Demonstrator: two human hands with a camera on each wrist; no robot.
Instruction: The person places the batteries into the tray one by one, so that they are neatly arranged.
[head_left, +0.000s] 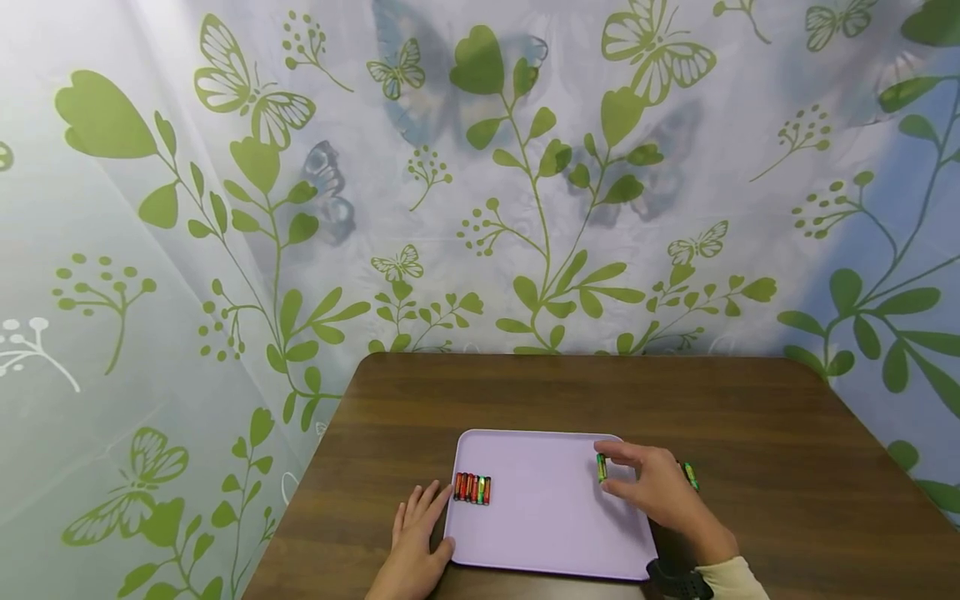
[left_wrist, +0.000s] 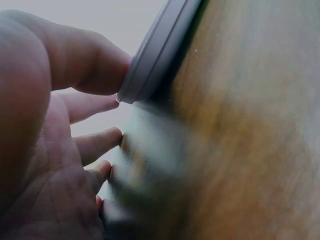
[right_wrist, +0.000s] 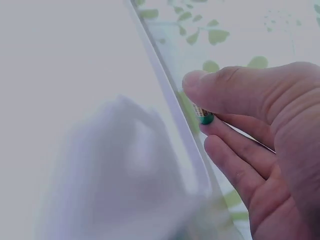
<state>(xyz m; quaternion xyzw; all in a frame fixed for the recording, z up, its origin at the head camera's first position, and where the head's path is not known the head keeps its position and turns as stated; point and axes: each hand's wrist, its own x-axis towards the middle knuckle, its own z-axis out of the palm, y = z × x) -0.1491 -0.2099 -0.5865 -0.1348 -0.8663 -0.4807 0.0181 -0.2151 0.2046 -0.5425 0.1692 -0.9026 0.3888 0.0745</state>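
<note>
My right hand pinches a green battery between thumb and fingers, above the right part of a lilac tray. In the right wrist view only the green end of that battery shows under the thumb. A row of several batteries, mostly red with a green one among them, lies side by side at the tray's left edge. My left hand rests at the tray's left side, fingers straight and spread. The left wrist view has its thumb touching the tray's rim.
On the brown wooden table, right of the tray and partly behind my right hand, lie more green batteries. How many is hidden. Behind the table hangs a curtain with green leaves and butterflies. A dark watch circles my right wrist.
</note>
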